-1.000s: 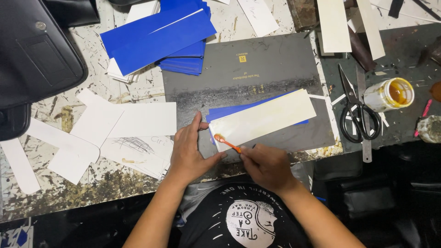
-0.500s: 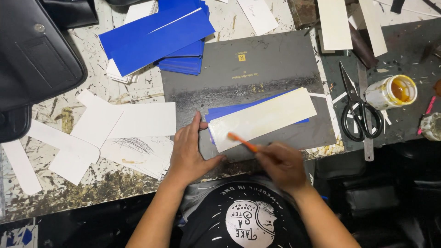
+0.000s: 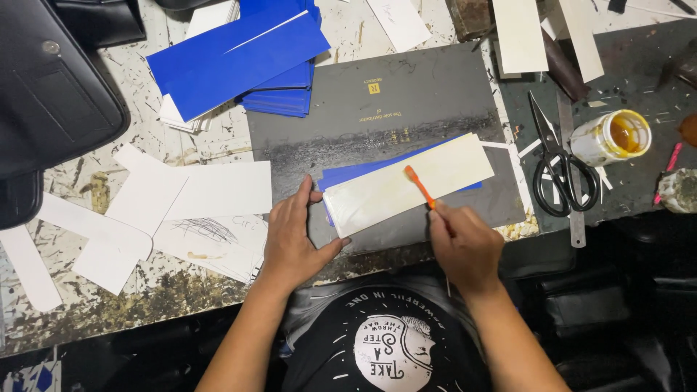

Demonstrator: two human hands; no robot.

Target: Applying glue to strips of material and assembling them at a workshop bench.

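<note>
A scarred, glue-stained worktable [image 3: 131, 305] fills the view, littered with white card offcuts [image 3: 196, 190]; on it lies a dark grey board [image 3: 377, 109], and on that a cream-white strip [image 3: 410, 183] set slantwise over a blue sheet [image 3: 341, 174] whose edge peeps out at its upper left and right end. The left hand [image 3: 294, 236] lies flat and spread on the board, fingers touching the strip's left end, thumb splayed below it; the right hand [image 3: 465, 243] is curled around an orange brush [image 3: 420, 186], its head resting on the middle of the strip, so the strip runs between the two hands. A stack of blue sheets [image 3: 247, 58] sits at the upper left, partly over white paper; black scissors [image 3: 555, 170] lie right of the board beside an open jar of amber glue [image 3: 611, 138]. A black bag [image 3: 51, 101] is cut off at the left edge; the brush's handle end is hidden in the fist; the pale object at the far right edge is too cropped to identify.
</note>
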